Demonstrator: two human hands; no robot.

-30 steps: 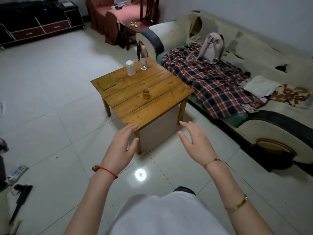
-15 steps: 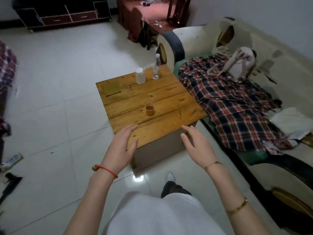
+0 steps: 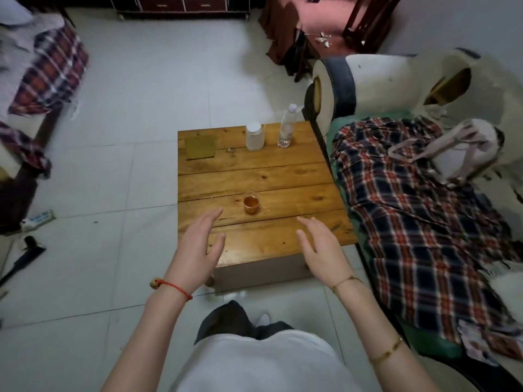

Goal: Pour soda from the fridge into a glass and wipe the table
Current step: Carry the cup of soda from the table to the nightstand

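A small glass (image 3: 251, 203) with amber liquid stands on the wooden table (image 3: 260, 176), near its front middle. At the table's far edge are a white lidded jar (image 3: 254, 136) and a clear plastic bottle (image 3: 286, 127). A flat olive-yellow cloth (image 3: 199, 147) lies at the far left corner. My left hand (image 3: 199, 247) hovers open over the table's front left edge. My right hand (image 3: 321, 247) hovers open over the front right, fingers spread. Both hands hold nothing and sit short of the glass.
A worn sofa (image 3: 396, 89) with a plaid blanket (image 3: 410, 210) runs along the table's right side, a pale bag (image 3: 464, 145) on it. Another plaid cloth (image 3: 51, 72) lies at left. Dark objects (image 3: 25, 253) rest on the tiled floor. A chair (image 3: 365, 21) stands behind.
I have walked up to the table, so it now sits directly under my hands. Both hands stay open and raised in the same pose.
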